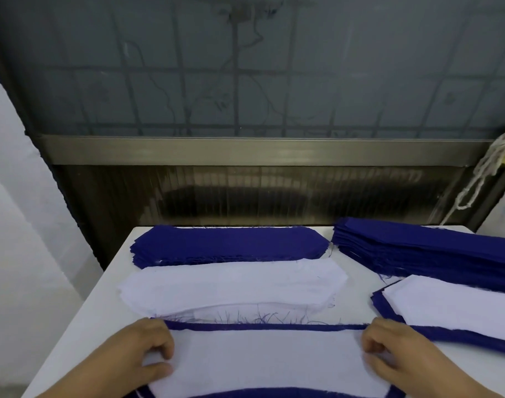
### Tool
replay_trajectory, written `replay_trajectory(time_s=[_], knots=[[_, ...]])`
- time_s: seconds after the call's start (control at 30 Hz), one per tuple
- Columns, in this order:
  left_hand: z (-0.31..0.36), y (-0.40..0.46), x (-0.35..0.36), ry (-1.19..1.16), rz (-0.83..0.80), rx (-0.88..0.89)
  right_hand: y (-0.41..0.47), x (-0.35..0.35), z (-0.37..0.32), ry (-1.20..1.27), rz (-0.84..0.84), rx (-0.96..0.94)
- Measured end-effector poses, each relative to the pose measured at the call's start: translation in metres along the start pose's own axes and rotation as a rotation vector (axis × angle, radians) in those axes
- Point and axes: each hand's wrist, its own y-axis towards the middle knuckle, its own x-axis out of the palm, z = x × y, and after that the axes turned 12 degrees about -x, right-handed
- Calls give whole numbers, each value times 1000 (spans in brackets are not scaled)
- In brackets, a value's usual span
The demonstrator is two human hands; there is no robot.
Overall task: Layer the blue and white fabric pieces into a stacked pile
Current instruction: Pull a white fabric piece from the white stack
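Note:
A white fabric piece (265,360) lies on a blue piece (262,327) at the near edge of the white table (81,326); the blue shows as a rim along the far and near sides. My left hand (136,357) pinches the white piece's left end between curled fingers and thumb. My right hand (403,357) pinches its right end the same way. Behind them lies a stack of white pieces (231,285), and further back a stack of blue pieces (228,245).
A tall pile of blue pieces (429,254) sits at the back right. In front of it is a layered blue and white pile (458,311) with a white piece on top. A dark window frame and wall stand behind the table; a rope hangs at right.

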Motion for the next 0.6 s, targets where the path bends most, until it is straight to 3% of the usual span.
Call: replay_trajectory(time_s=[0.1, 0.23, 0.4, 0.6], knots=[[3, 15, -8, -74, 2, -51, 21, -8, 4, 2, -3, 43], [34, 61, -13, -119, 135, -152, 81, -12, 6, 80, 165, 10], [67, 135, -19, -279, 292, -102, 173, -8, 15, 83, 293, 62], [72, 197, -17, -408, 118, -161, 224, 5, 36, -86, 220, 74]])
